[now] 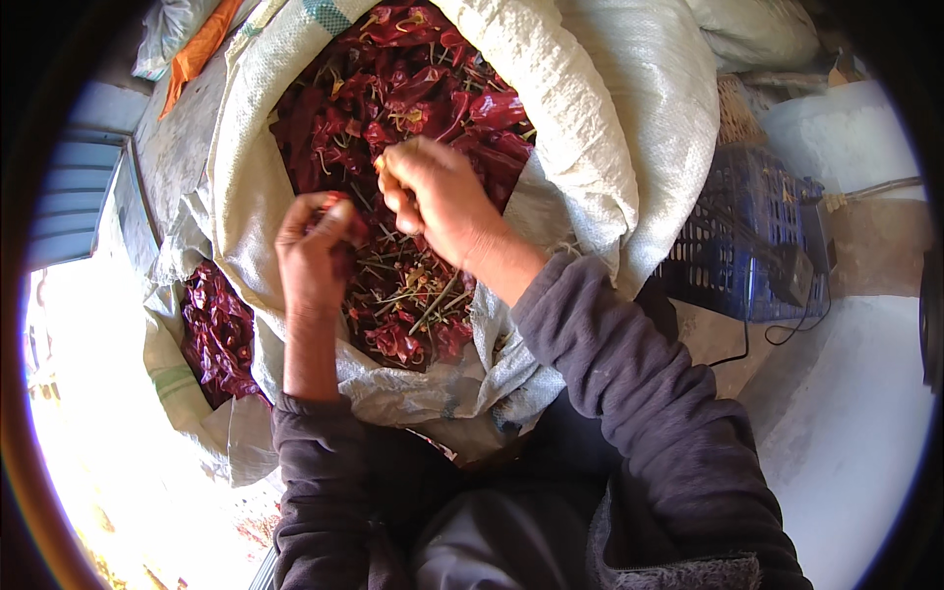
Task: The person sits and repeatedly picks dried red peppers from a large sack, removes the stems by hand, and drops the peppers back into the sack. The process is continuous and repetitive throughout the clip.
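Observation:
Before me a white woven plastic sack [243, 184] gapes wide, its rim rolled down. Dried red chilli peppers [420, 88] fill its far part. Loose stems and broken bits [413, 287] lie in the nearer part. Above the sack's left side, my left hand [313, 247] grips a dark red dried chilli [354, 228], partly hidden by the fingers. My right hand [435, 195] hovers over the peppers just to its right, fingers curled together. A small yellowish-orange piece [380, 163], probably a stem end, shows pinched at its thumb and forefinger.
A smaller sack of dried red chillies [217, 332] stands at left, near a bright opening. To the right are a blue plastic crate [745, 236] and a black cable [737, 354]. Another white sack [664, 110] bulges behind the rolled rim. Orange cloth or plastic [195, 55] hangs at upper left.

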Action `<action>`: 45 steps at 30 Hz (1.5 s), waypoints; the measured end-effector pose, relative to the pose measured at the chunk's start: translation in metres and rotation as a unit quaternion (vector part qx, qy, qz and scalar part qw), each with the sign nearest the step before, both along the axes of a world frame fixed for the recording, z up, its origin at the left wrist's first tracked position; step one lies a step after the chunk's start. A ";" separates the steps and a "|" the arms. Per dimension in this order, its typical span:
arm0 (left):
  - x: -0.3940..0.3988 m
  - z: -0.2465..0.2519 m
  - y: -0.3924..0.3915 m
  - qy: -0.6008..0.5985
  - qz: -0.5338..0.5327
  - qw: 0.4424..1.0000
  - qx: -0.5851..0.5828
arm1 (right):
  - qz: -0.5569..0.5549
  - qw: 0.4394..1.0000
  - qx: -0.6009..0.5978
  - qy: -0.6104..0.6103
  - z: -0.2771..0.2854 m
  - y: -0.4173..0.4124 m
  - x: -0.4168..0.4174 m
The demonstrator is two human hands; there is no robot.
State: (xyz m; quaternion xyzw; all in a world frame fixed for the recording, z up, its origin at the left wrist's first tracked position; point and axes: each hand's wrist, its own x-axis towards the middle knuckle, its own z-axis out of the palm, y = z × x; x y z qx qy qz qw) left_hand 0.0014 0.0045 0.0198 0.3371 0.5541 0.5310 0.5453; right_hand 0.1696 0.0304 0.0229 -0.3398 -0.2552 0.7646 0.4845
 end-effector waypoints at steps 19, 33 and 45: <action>-0.029 -0.064 0.030 0.540 -0.250 0.803 -0.040 | -0.016 0.998 -0.054 -0.014 0.024 0.021 0.042; -0.018 -0.054 0.022 0.503 -0.194 0.842 0.003 | 0.033 0.992 0.007 -0.119 0.009 0.018 0.040; 0.000 -0.054 0.020 0.543 -0.231 0.807 0.025 | 0.013 0.941 0.129 -0.312 0.000 0.017 0.027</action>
